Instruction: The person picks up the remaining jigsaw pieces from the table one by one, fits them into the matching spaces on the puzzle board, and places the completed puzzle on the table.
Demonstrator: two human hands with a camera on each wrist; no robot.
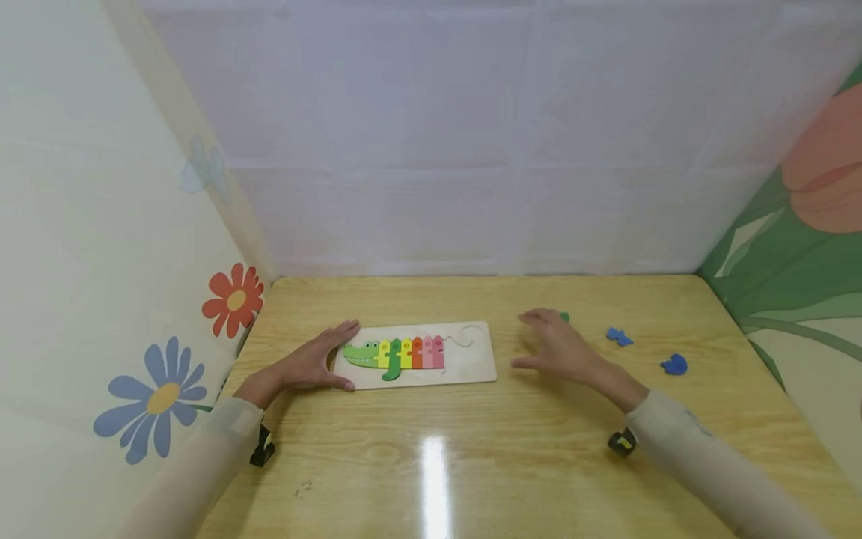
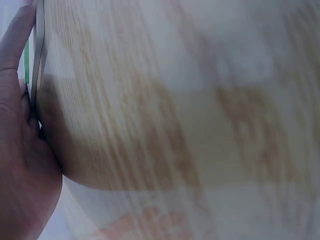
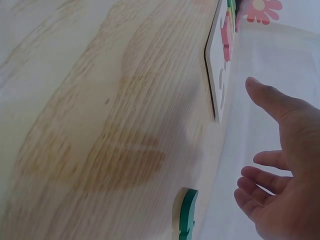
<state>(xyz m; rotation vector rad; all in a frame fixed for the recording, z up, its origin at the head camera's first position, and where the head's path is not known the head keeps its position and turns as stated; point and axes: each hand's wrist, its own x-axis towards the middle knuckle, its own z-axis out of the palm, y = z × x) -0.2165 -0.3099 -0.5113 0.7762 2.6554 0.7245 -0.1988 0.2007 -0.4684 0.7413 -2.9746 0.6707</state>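
Note:
A pale wooden puzzle board lies flat on the table. A crocodile head and several coloured body pieces fill its left and middle; the curled tail outline on the right holds no piece. At the board's left end, my left hand grips it, thumb at the near edge and fingers at the far edge. My right hand is held above the table, just right of the board, fingers apart and holding nothing. Behind it a green piece is mostly hidden in the head view.
On the right of the table lie a blue puzzle piece and a darker blue curled piece. The wooden table meets a white cloth backdrop behind, with flower-printed panels at both sides.

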